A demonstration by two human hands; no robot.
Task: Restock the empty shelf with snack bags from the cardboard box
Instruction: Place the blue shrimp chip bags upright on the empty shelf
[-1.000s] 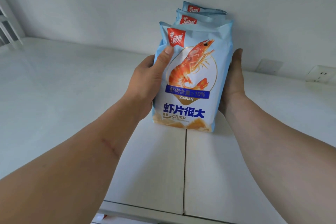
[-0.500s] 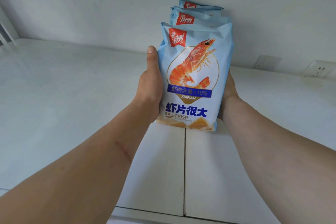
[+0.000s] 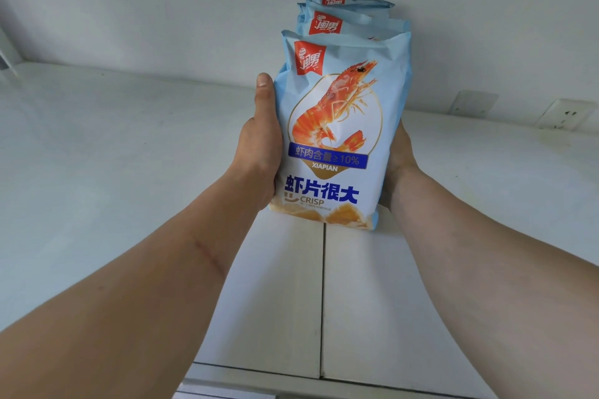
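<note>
White shelf (image 3: 129, 172) is backed by a wall at 12 o'clock. Front bag (image 3: 337, 139), upright before two more bags (image 3: 350, 21), is pressed between left hand (image 3: 261, 152), thumb straight, and right hand (image 3: 397, 155), fingers hidden.

Soft, even daylight filled the wide-angle view; shadows were faint, focus stayed sharp, and straight lines bowed toward nine and three o'clock.
</note>
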